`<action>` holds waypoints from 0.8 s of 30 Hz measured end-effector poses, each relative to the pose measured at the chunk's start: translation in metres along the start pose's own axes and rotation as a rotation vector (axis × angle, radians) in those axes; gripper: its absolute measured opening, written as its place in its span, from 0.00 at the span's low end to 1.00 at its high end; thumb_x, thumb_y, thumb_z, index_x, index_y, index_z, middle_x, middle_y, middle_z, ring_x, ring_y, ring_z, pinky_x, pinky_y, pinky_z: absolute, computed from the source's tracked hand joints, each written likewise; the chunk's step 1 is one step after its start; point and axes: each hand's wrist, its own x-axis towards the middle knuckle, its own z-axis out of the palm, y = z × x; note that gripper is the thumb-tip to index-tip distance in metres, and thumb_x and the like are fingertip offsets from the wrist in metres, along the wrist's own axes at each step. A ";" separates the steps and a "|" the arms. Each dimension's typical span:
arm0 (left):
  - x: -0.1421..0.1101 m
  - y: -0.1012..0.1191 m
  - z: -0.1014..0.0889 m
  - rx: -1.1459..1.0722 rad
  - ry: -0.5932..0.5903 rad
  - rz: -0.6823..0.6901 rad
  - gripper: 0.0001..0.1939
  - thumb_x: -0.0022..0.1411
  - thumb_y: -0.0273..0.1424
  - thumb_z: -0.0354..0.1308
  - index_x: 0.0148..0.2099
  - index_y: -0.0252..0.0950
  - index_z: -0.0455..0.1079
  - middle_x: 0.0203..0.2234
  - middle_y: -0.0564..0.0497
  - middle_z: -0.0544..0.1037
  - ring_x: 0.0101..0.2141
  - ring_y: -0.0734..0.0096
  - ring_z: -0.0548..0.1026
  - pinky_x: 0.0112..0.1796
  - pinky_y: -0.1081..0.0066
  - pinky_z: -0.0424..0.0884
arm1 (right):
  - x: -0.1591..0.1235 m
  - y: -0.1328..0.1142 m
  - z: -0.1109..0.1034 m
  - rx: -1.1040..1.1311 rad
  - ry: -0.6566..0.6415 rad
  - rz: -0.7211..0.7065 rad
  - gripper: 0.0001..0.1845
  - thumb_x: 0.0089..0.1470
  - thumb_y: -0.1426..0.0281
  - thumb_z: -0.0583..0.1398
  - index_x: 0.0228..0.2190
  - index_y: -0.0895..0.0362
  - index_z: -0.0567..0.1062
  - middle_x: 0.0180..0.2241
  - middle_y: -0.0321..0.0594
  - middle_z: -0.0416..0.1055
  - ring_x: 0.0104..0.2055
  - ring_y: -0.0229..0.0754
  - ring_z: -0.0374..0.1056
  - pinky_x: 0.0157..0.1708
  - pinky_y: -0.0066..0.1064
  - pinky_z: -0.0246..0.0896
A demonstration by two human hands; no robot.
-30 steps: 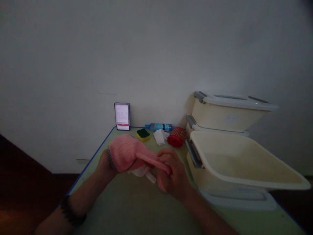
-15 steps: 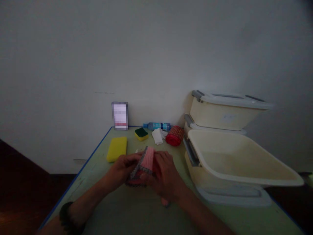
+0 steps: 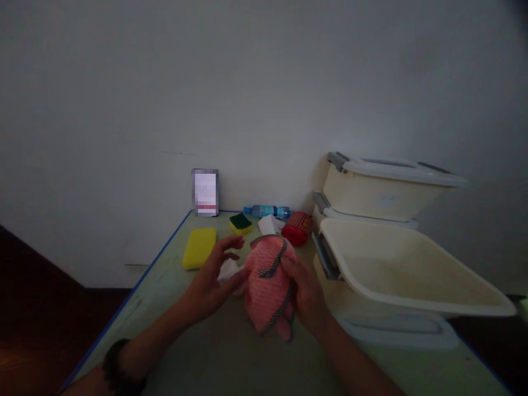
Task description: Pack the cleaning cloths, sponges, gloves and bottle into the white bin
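A crumpled pink cloth (image 3: 268,291) with a black-and-white patterned edge is held up over the table. My right hand (image 3: 305,289) grips it from the right, thumb pressed on its front. Just left of the cloth is my left hand (image 3: 216,278), its fingers spread and the thumb tip close to the cloth; whether the thumb touches it I cannot tell. Behind my left hand, a white crumpled item (image 3: 228,270) lies partly hidden on the table.
A yellow sponge block (image 3: 199,249), a green-and-yellow scouring sponge (image 3: 241,223), a plastic bottle (image 3: 268,211), white folded cloth (image 3: 270,224) and a red roll (image 3: 297,227) lie behind. A phone-like screen (image 3: 205,192) stands at the back left. An open cream bin (image 3: 371,264) stands right, by a lidded bin (image 3: 379,192).
My left hand has let go of the cloth and opened to its left. The cloth has been turned and shifted right in my right hand, now showing its broad pink side.
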 end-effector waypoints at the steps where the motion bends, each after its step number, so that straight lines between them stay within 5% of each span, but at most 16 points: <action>1: 0.000 0.000 0.000 0.040 0.039 0.014 0.20 0.56 0.30 0.56 0.50 0.41 0.55 0.43 0.47 0.64 0.42 0.65 0.66 0.42 0.65 0.67 | 0.001 0.002 -0.001 -0.015 0.018 -0.022 0.17 0.53 0.57 0.52 0.30 0.57 0.71 0.27 0.37 0.69 0.30 0.40 0.65 0.28 0.28 0.60; 4: -0.002 0.002 -0.002 0.016 0.034 0.050 0.16 0.57 0.30 0.54 0.47 0.41 0.56 0.38 0.49 0.64 0.37 0.68 0.67 0.38 0.67 0.68 | 0.002 0.004 0.001 -0.097 -0.060 -0.100 0.24 0.55 0.52 0.46 0.36 0.55 0.71 0.35 0.41 0.71 0.40 0.43 0.67 0.37 0.33 0.63; 9: -0.006 0.009 0.000 -0.123 -0.236 0.036 0.35 0.52 0.29 0.59 0.58 0.44 0.45 0.54 0.45 0.58 0.51 0.60 0.63 0.48 0.65 0.65 | -0.003 0.003 0.006 -0.285 -0.286 -0.177 0.27 0.60 0.58 0.37 0.51 0.51 0.64 0.54 0.38 0.59 0.58 0.42 0.51 0.56 0.41 0.44; 11: -0.006 0.007 0.003 -0.155 -0.181 -0.017 0.30 0.54 0.28 0.56 0.57 0.44 0.50 0.54 0.46 0.60 0.50 0.62 0.64 0.47 0.66 0.65 | -0.002 0.007 0.005 -0.410 -0.266 -0.203 0.25 0.60 0.60 0.38 0.50 0.52 0.66 0.56 0.37 0.56 0.59 0.42 0.47 0.58 0.41 0.38; 14: -0.002 0.000 0.001 -0.172 -0.052 -0.134 0.17 0.57 0.28 0.51 0.50 0.39 0.62 0.45 0.47 0.71 0.44 0.64 0.70 0.44 0.67 0.67 | 0.003 0.018 -0.001 -0.450 -0.086 -0.185 0.21 0.59 0.61 0.42 0.46 0.54 0.68 0.52 0.42 0.62 0.55 0.42 0.54 0.56 0.39 0.46; 18: 0.004 -0.002 -0.010 -0.226 -0.052 -0.237 0.09 0.53 0.29 0.55 0.37 0.33 0.72 0.33 0.47 0.77 0.35 0.64 0.73 0.39 0.67 0.69 | 0.010 0.036 -0.009 -0.523 0.098 -0.123 0.22 0.56 0.61 0.50 0.50 0.57 0.61 0.52 0.47 0.60 0.55 0.45 0.54 0.54 0.40 0.47; 21: 0.011 0.006 -0.014 -0.444 0.057 -0.346 0.10 0.50 0.29 0.58 0.36 0.33 0.73 0.31 0.48 0.78 0.33 0.63 0.73 0.35 0.69 0.69 | 0.014 0.044 -0.012 -0.537 0.095 -0.104 0.27 0.52 0.59 0.53 0.51 0.58 0.60 0.54 0.48 0.57 0.56 0.45 0.52 0.56 0.41 0.44; 24: 0.031 0.019 -0.017 -0.545 0.155 -0.407 0.20 0.47 0.28 0.59 0.46 0.37 0.70 0.36 0.50 0.77 0.36 0.63 0.73 0.35 0.70 0.68 | 0.016 0.040 -0.009 -0.420 0.008 -0.075 0.24 0.54 0.56 0.50 0.47 0.55 0.66 0.50 0.46 0.63 0.53 0.45 0.57 0.54 0.40 0.47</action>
